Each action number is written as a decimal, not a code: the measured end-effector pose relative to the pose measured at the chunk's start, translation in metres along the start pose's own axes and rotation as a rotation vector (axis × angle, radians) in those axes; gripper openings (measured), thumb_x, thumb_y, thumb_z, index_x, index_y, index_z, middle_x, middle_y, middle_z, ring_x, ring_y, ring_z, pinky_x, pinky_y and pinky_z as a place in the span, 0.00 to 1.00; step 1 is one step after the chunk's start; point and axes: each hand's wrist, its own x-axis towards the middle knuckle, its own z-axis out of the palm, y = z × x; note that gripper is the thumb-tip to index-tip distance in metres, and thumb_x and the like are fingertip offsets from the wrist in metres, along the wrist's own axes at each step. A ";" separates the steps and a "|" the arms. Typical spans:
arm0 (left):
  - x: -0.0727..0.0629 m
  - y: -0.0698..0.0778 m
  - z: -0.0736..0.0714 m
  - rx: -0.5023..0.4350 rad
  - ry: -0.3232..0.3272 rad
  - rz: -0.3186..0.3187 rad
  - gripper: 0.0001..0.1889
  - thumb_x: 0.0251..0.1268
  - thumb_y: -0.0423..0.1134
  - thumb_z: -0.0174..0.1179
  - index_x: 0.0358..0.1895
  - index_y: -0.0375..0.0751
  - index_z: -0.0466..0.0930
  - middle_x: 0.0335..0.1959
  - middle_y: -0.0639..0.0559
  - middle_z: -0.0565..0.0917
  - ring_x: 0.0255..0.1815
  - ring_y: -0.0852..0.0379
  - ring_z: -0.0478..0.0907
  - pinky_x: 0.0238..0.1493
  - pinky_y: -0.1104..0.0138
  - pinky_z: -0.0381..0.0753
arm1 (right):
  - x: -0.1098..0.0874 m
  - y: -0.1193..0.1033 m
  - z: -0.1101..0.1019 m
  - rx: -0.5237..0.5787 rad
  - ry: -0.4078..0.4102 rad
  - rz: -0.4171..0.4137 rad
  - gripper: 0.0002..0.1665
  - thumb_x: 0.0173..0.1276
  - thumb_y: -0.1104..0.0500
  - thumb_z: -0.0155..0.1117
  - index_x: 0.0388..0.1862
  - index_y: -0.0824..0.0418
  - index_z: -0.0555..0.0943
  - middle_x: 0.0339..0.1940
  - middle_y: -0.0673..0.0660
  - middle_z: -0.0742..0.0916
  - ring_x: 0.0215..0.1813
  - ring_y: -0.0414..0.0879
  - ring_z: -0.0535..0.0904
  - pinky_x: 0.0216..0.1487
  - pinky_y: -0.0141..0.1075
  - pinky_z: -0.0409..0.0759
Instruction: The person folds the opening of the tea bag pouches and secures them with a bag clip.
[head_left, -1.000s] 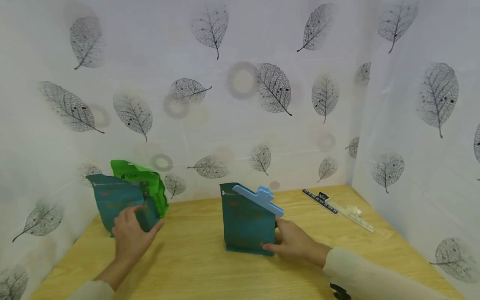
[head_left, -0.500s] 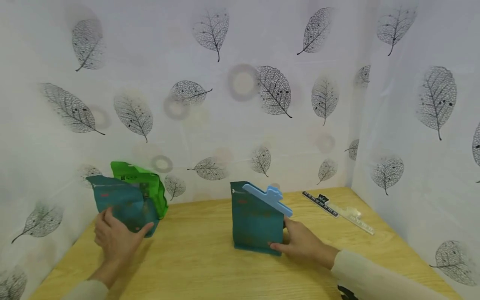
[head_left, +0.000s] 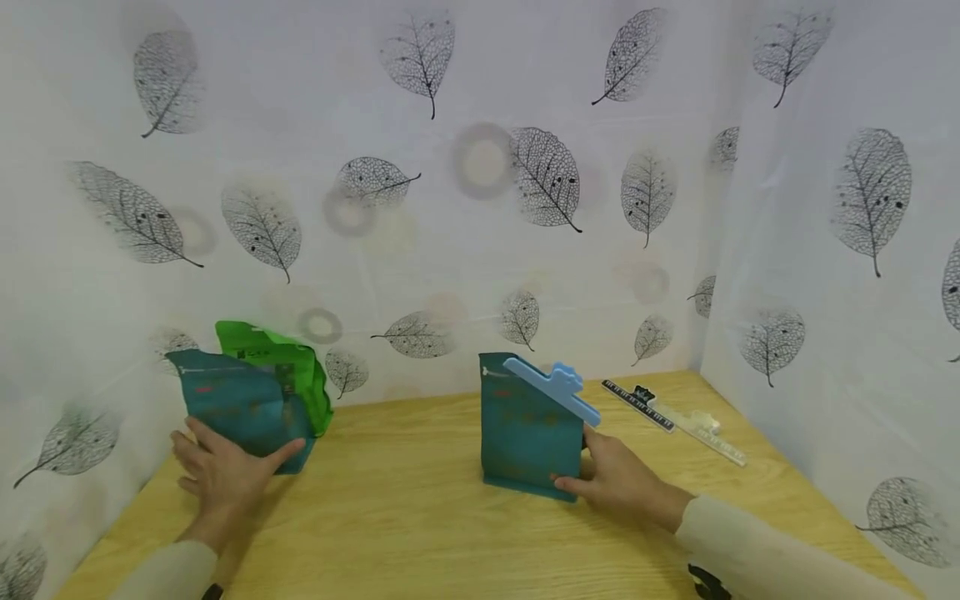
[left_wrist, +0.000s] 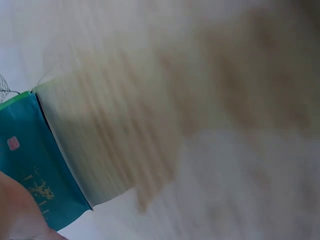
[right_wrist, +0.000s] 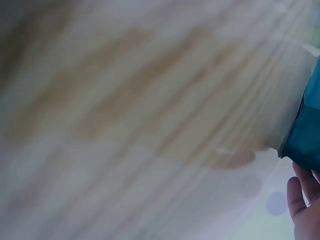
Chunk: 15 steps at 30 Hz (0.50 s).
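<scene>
One clipped bag (head_left: 525, 442), pinched low by the right hand (head_left: 621, 477), could be tipped by its clip (head_left: 553, 389); the other bag (head_left: 238, 408), toppled by the left hand (head_left: 225, 482), fingers (head_left: 206, 437) spread.

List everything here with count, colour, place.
Teal bags: two, teal, left and right of centre
Green bag: one, green, behind left teal bag
Blue clip: one, blue, on right bag
Black clip: one, black, right rear
Clear clip: one, translucent, right rear
Table: one, wooden, beneath
Patterned walls: three, white, back and sides
Dark items: two, black, bottom edge
Sleeves: two, cream, both arms
Left hand: one, at left bag
Right hand: one, holding right bag
</scene>
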 end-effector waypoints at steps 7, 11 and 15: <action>0.010 0.002 -0.002 -0.045 -0.012 -0.007 0.82 0.41 0.71 0.72 0.72 0.42 0.05 0.76 0.29 0.18 0.77 0.22 0.27 0.64 0.22 0.40 | -0.002 0.008 -0.006 -0.033 0.033 0.000 0.55 0.59 0.40 0.76 0.76 0.61 0.60 0.61 0.59 0.84 0.63 0.57 0.80 0.65 0.58 0.74; 0.014 0.006 -0.002 -0.021 -0.047 -0.023 0.81 0.45 0.71 0.70 0.71 0.39 0.04 0.76 0.24 0.23 0.73 0.16 0.37 0.63 0.25 0.51 | -0.005 0.012 -0.009 -0.059 0.033 0.005 0.56 0.59 0.41 0.76 0.76 0.63 0.60 0.61 0.60 0.84 0.63 0.58 0.80 0.64 0.57 0.75; 0.015 0.009 -0.003 -0.011 -0.077 -0.022 0.79 0.49 0.69 0.69 0.70 0.37 0.03 0.74 0.22 0.23 0.72 0.15 0.37 0.62 0.28 0.57 | -0.006 0.014 -0.011 -0.074 0.034 0.018 0.56 0.59 0.41 0.76 0.76 0.64 0.60 0.60 0.60 0.84 0.63 0.58 0.80 0.64 0.57 0.75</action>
